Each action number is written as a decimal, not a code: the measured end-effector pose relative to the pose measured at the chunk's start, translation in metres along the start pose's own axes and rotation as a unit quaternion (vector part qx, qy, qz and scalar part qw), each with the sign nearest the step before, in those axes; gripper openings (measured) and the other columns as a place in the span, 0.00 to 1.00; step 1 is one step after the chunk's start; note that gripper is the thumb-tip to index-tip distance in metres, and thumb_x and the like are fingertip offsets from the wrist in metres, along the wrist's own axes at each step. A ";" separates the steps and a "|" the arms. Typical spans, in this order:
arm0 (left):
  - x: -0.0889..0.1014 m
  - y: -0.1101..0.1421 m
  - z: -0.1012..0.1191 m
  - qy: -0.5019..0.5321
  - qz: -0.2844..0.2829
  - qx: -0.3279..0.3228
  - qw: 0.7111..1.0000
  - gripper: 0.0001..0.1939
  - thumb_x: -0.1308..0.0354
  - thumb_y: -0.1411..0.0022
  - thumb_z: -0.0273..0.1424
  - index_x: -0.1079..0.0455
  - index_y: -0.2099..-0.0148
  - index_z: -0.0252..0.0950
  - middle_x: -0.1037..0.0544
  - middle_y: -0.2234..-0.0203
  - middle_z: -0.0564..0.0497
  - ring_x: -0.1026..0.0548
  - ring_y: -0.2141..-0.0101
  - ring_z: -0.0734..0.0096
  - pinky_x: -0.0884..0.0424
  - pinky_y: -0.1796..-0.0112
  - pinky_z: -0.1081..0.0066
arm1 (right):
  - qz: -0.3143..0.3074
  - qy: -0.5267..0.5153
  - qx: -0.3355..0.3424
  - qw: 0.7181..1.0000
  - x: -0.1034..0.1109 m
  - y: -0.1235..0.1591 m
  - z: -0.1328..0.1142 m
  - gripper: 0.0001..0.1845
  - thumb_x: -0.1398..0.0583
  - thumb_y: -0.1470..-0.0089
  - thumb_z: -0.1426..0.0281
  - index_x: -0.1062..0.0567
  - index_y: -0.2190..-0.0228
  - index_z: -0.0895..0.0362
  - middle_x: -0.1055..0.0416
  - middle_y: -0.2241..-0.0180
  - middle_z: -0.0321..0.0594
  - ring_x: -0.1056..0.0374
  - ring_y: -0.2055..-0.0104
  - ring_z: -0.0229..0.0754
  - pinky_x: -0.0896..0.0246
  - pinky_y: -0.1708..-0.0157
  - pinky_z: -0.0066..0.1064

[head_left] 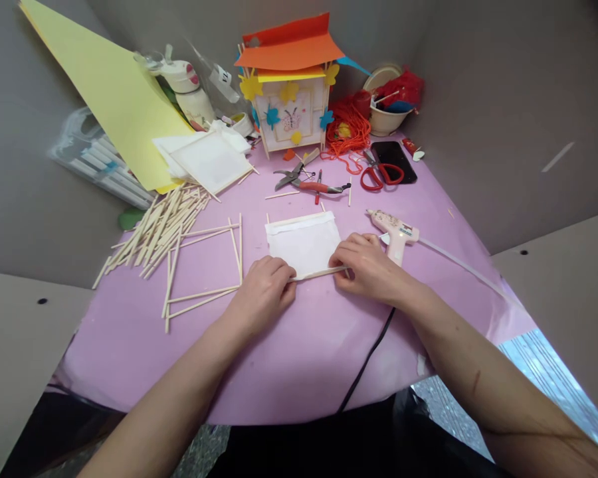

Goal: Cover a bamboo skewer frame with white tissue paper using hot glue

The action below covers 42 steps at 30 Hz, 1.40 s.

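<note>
A white paper panel (306,245) on a thin wooden stick frame lies flat on the table in front of me. My left hand (269,282) pinches its near left corner, fingers curled over the edge. At the near right corner my right hand (359,262) grips the same edge, thumb below and fingers on top. The near stick shows between both hands; the corners themselves are hidden under my fingers. Just beyond my right hand rests a pale pink glue gun (395,232) with a glue stick in its back. Left of my left hand lies an open frame of sticks (204,292).
A pile of wooden sticks (162,229) and white panels (212,162) lie at the left. Pliers (311,186), red-handled scissors (381,176) and a black phone (395,161) lie farther back. A decorated paper house (292,93) stands behind. The glue gun's cord (371,352) crosses the front.
</note>
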<state>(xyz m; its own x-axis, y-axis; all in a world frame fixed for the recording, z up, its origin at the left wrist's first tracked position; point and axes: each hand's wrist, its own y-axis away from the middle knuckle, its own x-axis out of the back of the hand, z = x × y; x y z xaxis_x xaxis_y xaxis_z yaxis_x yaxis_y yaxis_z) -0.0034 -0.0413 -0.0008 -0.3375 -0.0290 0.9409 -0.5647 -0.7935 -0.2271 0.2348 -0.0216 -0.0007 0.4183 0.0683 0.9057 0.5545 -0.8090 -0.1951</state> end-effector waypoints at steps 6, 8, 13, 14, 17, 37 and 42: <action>0.001 -0.004 0.008 0.006 0.016 0.004 1.000 0.09 0.44 0.42 0.25 0.31 0.57 0.34 0.26 0.63 0.45 0.30 0.61 0.59 0.33 0.59 0.60 | 0.021 -0.002 -0.011 1.000 0.007 0.005 0.001 0.14 0.41 0.53 0.76 0.28 0.62 0.54 0.27 0.60 0.41 0.37 0.55 0.48 0.54 0.55 0.40; 0.000 -0.007 0.012 0.008 0.008 0.003 1.000 0.09 0.44 0.41 0.25 0.31 0.57 0.34 0.26 0.63 0.45 0.30 0.61 0.60 0.33 0.60 0.60 | 0.042 -0.025 -0.012 0.999 0.012 0.007 0.002 0.15 0.41 0.51 0.76 0.29 0.59 0.54 0.28 0.58 0.42 0.37 0.54 0.48 0.52 0.55 0.40; -0.004 -0.011 0.018 0.017 -0.013 0.003 1.000 0.07 0.46 0.37 0.25 0.31 0.57 0.33 0.26 0.63 0.45 0.30 0.61 0.60 0.33 0.61 0.60 | 0.154 -0.104 -0.054 0.981 0.026 0.015 0.007 0.10 0.44 0.42 0.75 0.30 0.59 0.52 0.27 0.66 0.38 0.33 0.63 0.42 0.45 0.58 0.38; -0.005 -0.011 0.019 0.017 -0.011 0.004 1.000 0.07 0.47 0.37 0.25 0.31 0.57 0.33 0.26 0.63 0.45 0.30 0.61 0.60 0.34 0.61 0.60 | 0.170 -0.108 -0.069 0.977 0.028 0.016 0.007 0.08 0.43 0.41 0.74 0.30 0.60 0.52 0.27 0.68 0.37 0.33 0.65 0.42 0.44 0.59 0.37; -0.010 -0.011 0.019 0.015 0.003 0.002 1.000 0.06 0.47 0.36 0.25 0.31 0.57 0.33 0.26 0.64 0.45 0.30 0.62 0.61 0.34 0.63 0.61 | 0.174 -0.109 -0.079 0.976 0.028 0.016 0.008 0.08 0.38 0.44 0.66 0.30 0.62 0.52 0.29 0.72 0.36 0.35 0.68 0.42 0.44 0.62 0.37; -0.011 -0.006 0.007 0.096 -0.026 0.003 0.995 0.07 0.48 0.33 0.24 0.33 0.53 0.31 0.28 0.63 0.47 0.34 0.62 0.64 0.39 0.60 0.64 | 0.014 -0.005 -0.041 0.999 -0.003 -0.003 0.003 0.06 0.40 0.43 0.72 0.24 0.72 0.55 0.27 0.71 0.36 0.40 0.64 0.42 0.56 0.61 0.39; -0.012 -0.008 0.008 0.101 -0.029 0.020 0.994 0.06 0.48 0.34 0.24 0.33 0.55 0.33 0.28 0.64 0.48 0.34 0.63 0.65 0.38 0.61 0.64 | 0.015 0.000 -0.041 0.999 -0.001 -0.002 0.001 0.07 0.41 0.43 0.72 0.24 0.72 0.55 0.27 0.71 0.36 0.39 0.63 0.43 0.55 0.60 0.40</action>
<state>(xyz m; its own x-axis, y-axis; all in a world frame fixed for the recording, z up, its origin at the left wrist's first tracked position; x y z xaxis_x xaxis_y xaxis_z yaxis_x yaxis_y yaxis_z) 0.0110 -0.0390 -0.0081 -0.4526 0.1369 0.8811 -0.5585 -0.8139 -0.1604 0.2342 -0.0193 -0.0022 0.4332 0.0431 0.9002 0.4808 -0.8559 -0.1904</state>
